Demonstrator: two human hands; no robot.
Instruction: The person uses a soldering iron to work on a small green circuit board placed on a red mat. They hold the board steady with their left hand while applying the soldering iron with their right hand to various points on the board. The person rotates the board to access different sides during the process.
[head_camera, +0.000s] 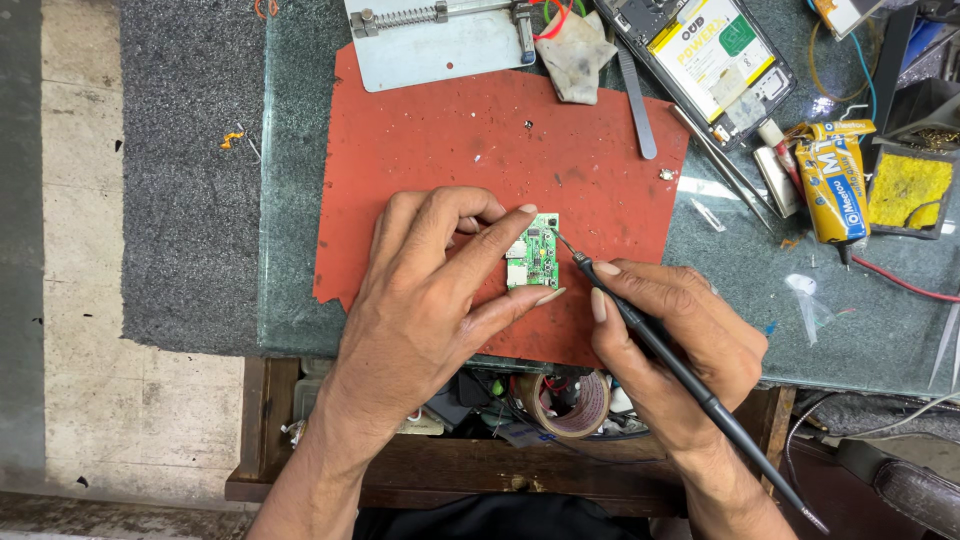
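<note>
Left grip (450, 270) pinches circuit board (533, 252), soldering iron (660, 350) beside.

- The left hand (430, 290) covers the left edge of the small green board (533, 252).
- The tiny parts on the board are too small to tell apart.
- The black tool's (680, 375) tip is too thin to see if it touches the board.
- The top edge cuts off the open phone (705, 60) and the metal plate (440, 40).
- The things in the drawer (540, 405) are half hidden by both arms.

A green circuit board (533, 252) lies on a red mat (450, 150), beside a black soldering iron (680, 370).
</note>
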